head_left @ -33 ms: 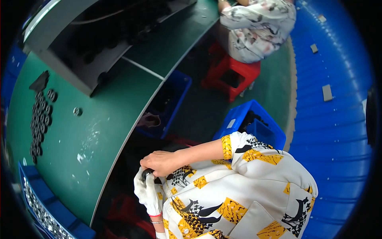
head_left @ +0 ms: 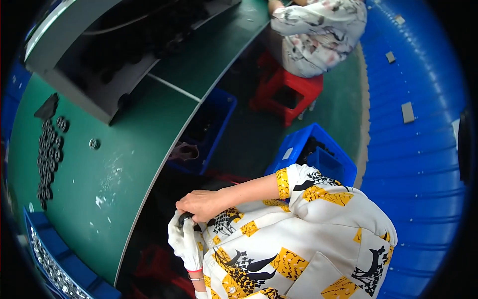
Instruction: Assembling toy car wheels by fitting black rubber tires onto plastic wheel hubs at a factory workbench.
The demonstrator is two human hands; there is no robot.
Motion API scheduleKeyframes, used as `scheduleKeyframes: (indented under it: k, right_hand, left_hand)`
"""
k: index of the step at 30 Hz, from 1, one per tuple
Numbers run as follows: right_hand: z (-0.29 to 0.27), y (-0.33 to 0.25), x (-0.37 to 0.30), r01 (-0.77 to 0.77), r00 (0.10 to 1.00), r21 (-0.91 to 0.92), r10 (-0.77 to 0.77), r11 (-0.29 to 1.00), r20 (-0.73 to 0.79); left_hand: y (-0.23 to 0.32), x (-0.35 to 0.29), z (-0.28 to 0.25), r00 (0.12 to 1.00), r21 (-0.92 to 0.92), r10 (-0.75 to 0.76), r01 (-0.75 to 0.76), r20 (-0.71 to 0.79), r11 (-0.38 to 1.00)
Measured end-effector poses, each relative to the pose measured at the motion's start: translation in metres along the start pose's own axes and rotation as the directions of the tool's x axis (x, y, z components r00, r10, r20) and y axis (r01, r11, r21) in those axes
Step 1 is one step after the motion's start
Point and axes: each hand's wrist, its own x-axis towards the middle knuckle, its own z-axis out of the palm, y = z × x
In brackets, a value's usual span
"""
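Observation:
My left hand [head_left: 183, 240], in a white glove, holds a small black round part [head_left: 185, 218] between thumb and fingers. Bare and curled, my right hand [head_left: 199, 205] closes over the same part from above. The part's lower side and the right fingertips are hidden. Both hands are low in front of my body, just off the edge of the green table [head_left: 117, 194]. On that table several black rings with metallic centres [head_left: 50, 152] lie in a cluster, and a single ring [head_left: 94, 143] lies apart from them.
A blue bin of shiny small parts [head_left: 55, 259] stands at the near left. A grey-framed housing [head_left: 94, 102] with dark parts covers the table's far side. Beyond sits a person [head_left: 318, 40] on a red stool [head_left: 289, 94]. Blue crates [head_left: 318, 154] stand on the floor.
The view has shifted slightly, so the table and its rings appear a little farther left. My hands keep nearly the same grip on the black round part.

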Motion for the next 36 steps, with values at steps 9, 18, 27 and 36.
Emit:
scheduleKeyframes:
  k: [9, 18, 27, 36]
  right_hand:
    - [0.038, 0.034, -0.027, -0.071, 0.989, -0.022, 0.067, 0.997, -0.129]
    - [0.026, 0.043, -0.018, -0.125, 0.992, 0.167, 0.122, 0.978, 0.029]
    - [0.05, 0.049, -0.028, 0.001, 0.969, 0.157, 0.038, 0.988, -0.244]
    - [0.015, 0.027, -0.013, -0.137, 0.988, 0.284, 0.151, 0.949, -0.027]
  left_hand:
    - [-0.044, 0.006, 0.017, 0.989, -0.033, -0.142, 0.143, 0.03, 0.989]
    - [-0.03, 0.005, 0.017, 0.995, 0.087, -0.063, 0.056, 0.081, 0.995]
    - [-0.06, 0.002, 0.009, 0.987, -0.074, -0.142, 0.147, 0.076, 0.986]
    - [-0.019, 0.003, 0.006, 0.991, -0.238, -0.135, 0.137, 0.024, 0.962]
